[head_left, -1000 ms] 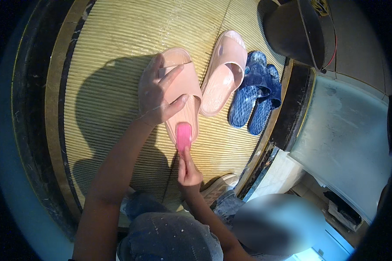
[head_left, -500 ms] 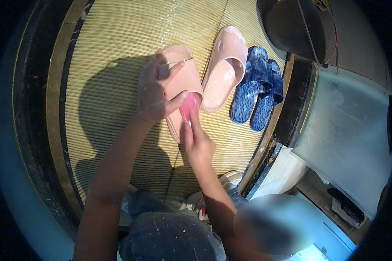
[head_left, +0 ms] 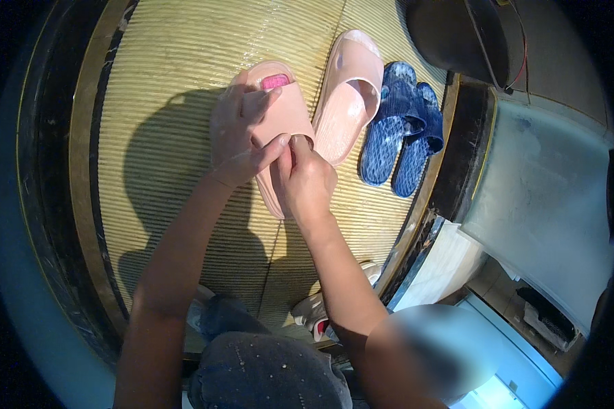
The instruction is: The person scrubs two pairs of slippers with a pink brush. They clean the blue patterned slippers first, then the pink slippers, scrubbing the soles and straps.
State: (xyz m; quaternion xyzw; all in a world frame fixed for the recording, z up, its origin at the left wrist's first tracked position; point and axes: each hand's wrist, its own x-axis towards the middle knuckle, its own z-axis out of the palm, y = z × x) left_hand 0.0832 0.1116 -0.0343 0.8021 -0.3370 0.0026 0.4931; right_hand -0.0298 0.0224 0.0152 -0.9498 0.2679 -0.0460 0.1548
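Note:
A pink slide slipper rests on the ribbed yellow floor mat. My left hand is closed round the slipper's left side, its fingers over the strap and its thumb by the strap's rear edge. My right hand reaches under the strap from the heel side, gripping a pink brush. The brush's end shows through the toe opening; its handle and bristles are hidden by the strap and my fingers. Right beside stands the other pink slipper, wet and whitish on its sole.
A pair of blue slippers sits to the right. Beyond it, at the upper right, is a large dark round container. A dark stone edge borders the mat on the right, with a frosted panel past it. My shoes are below.
My right hand has pushed the brush forward under the strap, so its pink end now appears at the toe opening. My left hand keeps its hold on the slipper.

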